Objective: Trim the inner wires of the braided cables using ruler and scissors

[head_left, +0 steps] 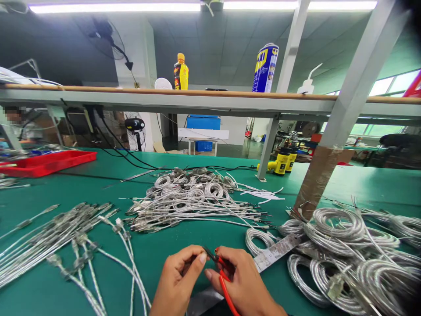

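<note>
My right hand (245, 281) is wrapped round a small pair of red-handled cutters (223, 274), jaws pointing up and left. My left hand (179, 278) is pinched shut right beside the jaws; what it holds is too small to make out. Both hands hover over a steel ruler (276, 251) lying flat on the green table (164, 250). A pile of coiled silver cables (194, 195) lies just beyond the hands. More silver coils (345, 245) are heaped to the right. Straightened cables with metal ends (59, 235) fan out on the left.
A red tray (49, 162) sits at the far left, with another person behind it. An overhead shelf (210, 98) carries a yellow bottle (181, 72) and a blue spray can (265, 68). A slanted post wrapped in cardboard (317, 180) rises at right. White strips (263, 193) lie mid-table.
</note>
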